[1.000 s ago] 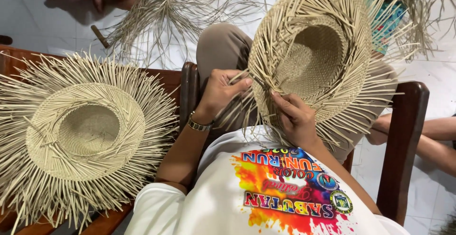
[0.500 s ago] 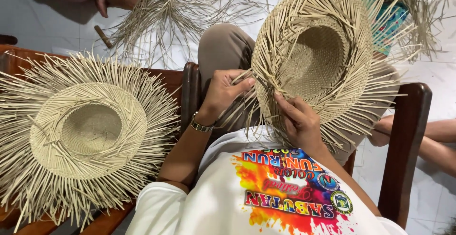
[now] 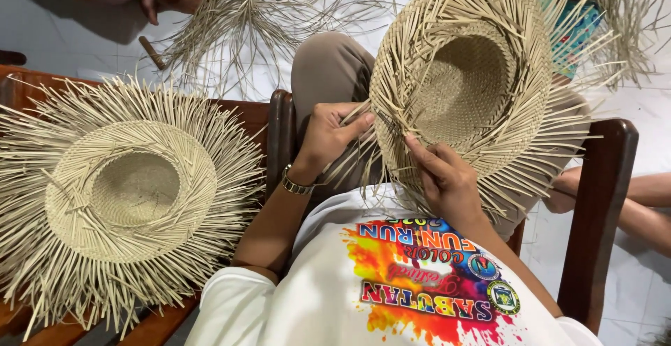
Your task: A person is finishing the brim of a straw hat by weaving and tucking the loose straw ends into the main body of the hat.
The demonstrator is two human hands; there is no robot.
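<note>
straw hat (image 3: 468, 87) brim edge pinched by left hand (image 3: 328, 136), right hand (image 3: 444, 178) fingers closed on strands.

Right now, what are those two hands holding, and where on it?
An unfinished straw hat: left hand and right hand both pinch loose strands at its near brim edge.

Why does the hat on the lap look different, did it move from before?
Cannot tell. The straw hat keeps its place against the chair armrest; only the camera seems shifted.

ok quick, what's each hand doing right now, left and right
Left hand: closed, pinching loose straw strands at the brim edge of the unfinished woven straw hat.
Right hand: fingers curled on the same brim, gripping its strands.
</note>
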